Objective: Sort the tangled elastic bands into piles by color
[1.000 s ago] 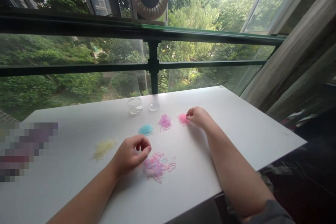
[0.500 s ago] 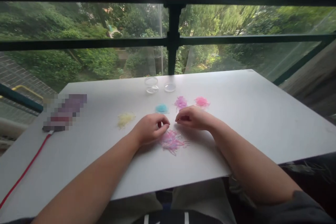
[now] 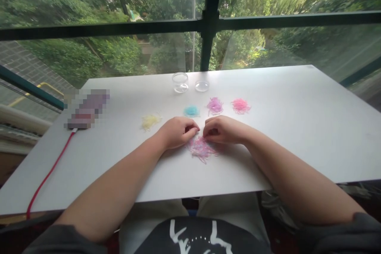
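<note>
A mixed pile of thin pink, lilac and bluish strands (image 3: 202, 149) lies on the white table near its front. My left hand (image 3: 180, 131) is at the pile's upper left, thumb and forefinger pinched together; whatever may be between them is too small to make out. Across a narrow gap, my right hand (image 3: 224, 130) has curled fingers whose tips touch the pile's upper edge. Any strand in them is hidden. Beyond the hands are single-colour piles of similar strands: yellow (image 3: 150, 121), blue (image 3: 191, 111), purple (image 3: 214, 105) and pink (image 3: 241, 106).
A clear round container (image 3: 180, 83) and a shallow clear dish or lid (image 3: 202, 85) stand near the table's (image 3: 297, 127) back edge. On the left lies a pixelated phone-like object (image 3: 87, 109) with a red cable (image 3: 49, 174). A green-framed window (image 3: 210, 24) rises behind the table.
The camera view has tilted down, so more of my lap shows. My right hand has come down to the mixed pile with its fingers more curled; my left stays pinched beside it.
</note>
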The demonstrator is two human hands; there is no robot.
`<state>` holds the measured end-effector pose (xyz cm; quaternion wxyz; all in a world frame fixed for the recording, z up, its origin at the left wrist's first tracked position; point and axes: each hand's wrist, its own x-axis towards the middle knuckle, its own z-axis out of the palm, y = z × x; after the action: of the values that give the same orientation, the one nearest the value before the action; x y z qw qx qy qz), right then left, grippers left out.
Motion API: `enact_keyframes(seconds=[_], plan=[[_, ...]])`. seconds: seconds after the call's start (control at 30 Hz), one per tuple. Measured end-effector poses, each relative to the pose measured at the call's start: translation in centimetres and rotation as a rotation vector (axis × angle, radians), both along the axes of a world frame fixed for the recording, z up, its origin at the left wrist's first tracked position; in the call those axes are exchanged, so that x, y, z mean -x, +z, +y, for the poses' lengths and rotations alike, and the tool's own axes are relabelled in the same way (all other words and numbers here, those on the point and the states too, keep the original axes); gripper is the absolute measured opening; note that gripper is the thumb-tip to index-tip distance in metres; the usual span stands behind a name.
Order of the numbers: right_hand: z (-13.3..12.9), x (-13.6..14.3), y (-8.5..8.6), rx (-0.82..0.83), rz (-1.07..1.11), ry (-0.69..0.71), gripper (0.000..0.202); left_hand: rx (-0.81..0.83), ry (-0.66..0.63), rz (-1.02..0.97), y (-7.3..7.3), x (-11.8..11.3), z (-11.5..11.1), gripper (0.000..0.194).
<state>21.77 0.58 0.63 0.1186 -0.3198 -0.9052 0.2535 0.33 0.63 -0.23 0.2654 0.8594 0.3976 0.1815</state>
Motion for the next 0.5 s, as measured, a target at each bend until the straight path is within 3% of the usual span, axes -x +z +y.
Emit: enact_keyframes(seconds=[0.5], plan=[[0.06,-0.39,0.22,0.169,0.053,-0.119,0.009,-0.011,-0.067,-0.008,0.23,-0.20,-0.36,0.017]])
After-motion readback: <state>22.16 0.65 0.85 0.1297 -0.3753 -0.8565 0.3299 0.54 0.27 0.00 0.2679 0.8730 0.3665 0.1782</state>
